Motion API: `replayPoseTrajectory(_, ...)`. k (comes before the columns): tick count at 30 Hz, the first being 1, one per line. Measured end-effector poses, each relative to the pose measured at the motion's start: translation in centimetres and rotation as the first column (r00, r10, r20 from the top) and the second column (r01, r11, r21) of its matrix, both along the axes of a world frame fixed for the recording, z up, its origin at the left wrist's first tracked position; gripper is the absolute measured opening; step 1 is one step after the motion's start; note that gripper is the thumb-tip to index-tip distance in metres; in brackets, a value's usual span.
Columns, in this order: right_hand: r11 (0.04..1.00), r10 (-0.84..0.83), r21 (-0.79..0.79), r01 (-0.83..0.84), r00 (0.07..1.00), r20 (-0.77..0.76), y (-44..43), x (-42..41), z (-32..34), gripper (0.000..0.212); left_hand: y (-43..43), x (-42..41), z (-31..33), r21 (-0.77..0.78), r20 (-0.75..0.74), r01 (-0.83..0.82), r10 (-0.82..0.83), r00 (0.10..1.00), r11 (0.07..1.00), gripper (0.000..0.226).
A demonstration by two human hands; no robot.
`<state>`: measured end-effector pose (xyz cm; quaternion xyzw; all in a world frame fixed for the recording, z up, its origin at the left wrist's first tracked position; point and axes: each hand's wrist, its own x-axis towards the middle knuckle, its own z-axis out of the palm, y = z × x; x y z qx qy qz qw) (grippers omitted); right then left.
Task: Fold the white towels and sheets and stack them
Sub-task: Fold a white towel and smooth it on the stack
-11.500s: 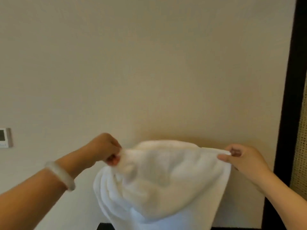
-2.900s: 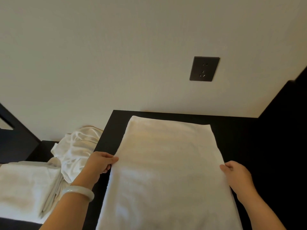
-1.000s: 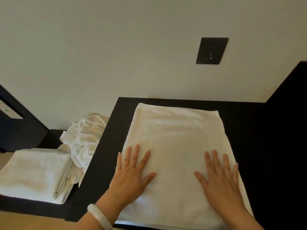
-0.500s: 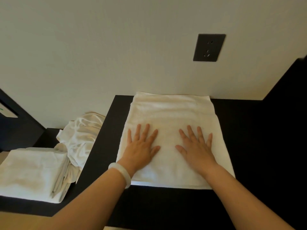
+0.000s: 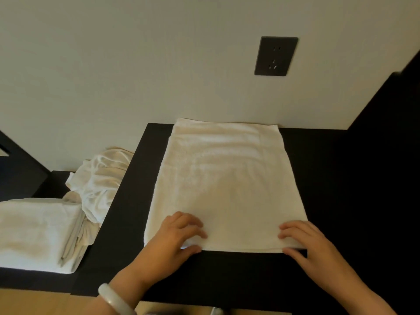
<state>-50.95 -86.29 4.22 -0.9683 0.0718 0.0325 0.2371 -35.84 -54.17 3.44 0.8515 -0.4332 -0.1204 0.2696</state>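
A white towel (image 5: 227, 183), folded into a long rectangle, lies flat on the black tabletop (image 5: 329, 201) with its far end against the wall. My left hand (image 5: 175, 239) grips the towel's near left corner, fingers on top and thumb under the edge. My right hand (image 5: 304, 242) grips the near right corner the same way. A folded white stack (image 5: 36, 233) sits on the lower black surface at the left, and a crumpled white sheet (image 5: 102, 178) lies heaped behind it.
A dark wall socket (image 5: 275, 56) is set in the beige wall above the towel. A black panel (image 5: 391, 110) closes off the right side. The lower black shelf (image 5: 45, 278) holds the stack at left; a wooden floor strip shows at the bottom.
Both hands slid back from the towel's middle, where they lay flat, to its near edge. They now grip the two near corners.
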Motion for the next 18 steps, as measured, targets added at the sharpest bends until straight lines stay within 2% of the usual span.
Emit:
replayPoseTrajectory(3, 0.999, -0.029, -0.020, 0.030, 0.999, 0.033, 0.2, -0.4, -0.1, 0.035, 0.6, 0.0, 0.1, -0.001, 0.009, -0.046, 0.046, 0.999, 0.999, 0.017)
replayPoseTrajectory(9, 0.993, -0.028, -0.109, 0.046, 0.986, 0.165, 0.5, -0.6, 0.5, 0.028, 0.7, 0.1, 0.7, 0.119, 0.085, 0.032, -0.043, 0.995, 0.992, 0.028)
replayPoseTrajectory(13, 0.981, -0.027, -0.179, 0.081, 0.959, 0.283, 0.8, -1.2, 0.4, 0.031, 0.6, -0.1, 1.4, 0.135, 0.221, 0.073, -0.102, 0.970, 0.988, 0.022)
replayPoseTrajectory(15, 0.976, -0.008, -0.207, 0.069, 0.959, 0.284, 1.0, -1.7, 0.1, 0.033, 1.2, -0.2, 1.2, 0.145, 0.187, 0.061, -0.087, 0.978, 0.988, 0.020)
replayPoseTrajectory(18, 0.971, 0.076, -0.237, -0.027, 0.976, 0.202, 1.1, -2.5, -1.1, 0.045, 2.2, -0.6, 0.3, 0.158, 0.044, 0.016, -0.023, 0.999, 0.987, 0.023)
